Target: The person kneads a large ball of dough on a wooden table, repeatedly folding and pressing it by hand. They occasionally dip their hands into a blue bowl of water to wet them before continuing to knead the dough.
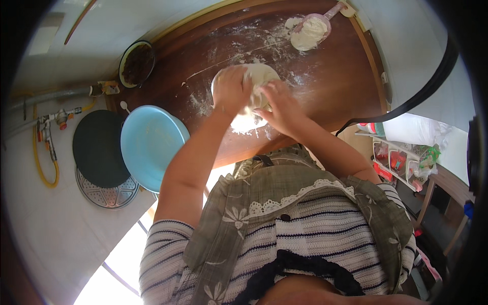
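Observation:
A pale lump of dough (263,72) lies on the floured brown wooden board (335,76). My left hand (233,89) presses over its left side with the fingers close together. On the right side of the dough rests my right hand (280,105), its fingers spread and slightly bent, fingertips touching the surface. Part of the dough is hidden beneath both hands. Loose white flour is scattered around it. A pink scoop (328,20) heaped with flour (309,33) lies at the board's far right.
A light blue basin (148,148) stands at the left, beside a dark round mat (100,148) over a perforated metal steamer plate (110,193). A bowl with dark contents (138,64) sits at the far left corner. A black cable or hose (411,103) curves along the right.

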